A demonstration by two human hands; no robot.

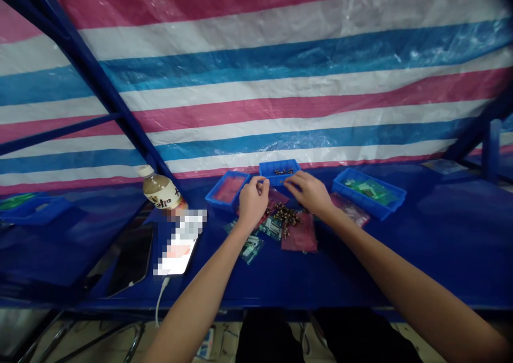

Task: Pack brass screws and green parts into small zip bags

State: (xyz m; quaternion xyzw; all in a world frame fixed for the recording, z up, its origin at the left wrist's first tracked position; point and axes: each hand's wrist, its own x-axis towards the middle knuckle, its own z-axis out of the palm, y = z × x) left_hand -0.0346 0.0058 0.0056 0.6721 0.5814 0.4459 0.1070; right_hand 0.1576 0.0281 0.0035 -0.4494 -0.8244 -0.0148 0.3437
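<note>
My left hand (252, 201) is curled into a loose fist above a pile of small brass-coloured parts (286, 216), its fingertips pinched near the front edge of a small blue tray (279, 171). What it pinches is too small to make out. My right hand (310, 193) reaches over the same pile, fingers bent and closed toward that tray, which holds a few of the small parts. Pink bags (298, 233) and clear bags with green boards (252, 248) lie under and beside the pile.
A second blue tray (227, 189) sits left of the first; a longer blue tray with green boards (368, 192) sits to the right. A drink bottle (161, 192), a phone on a cable (180, 242) and a dark tablet (130, 261) lie at left. A striped tarpaulin hangs behind.
</note>
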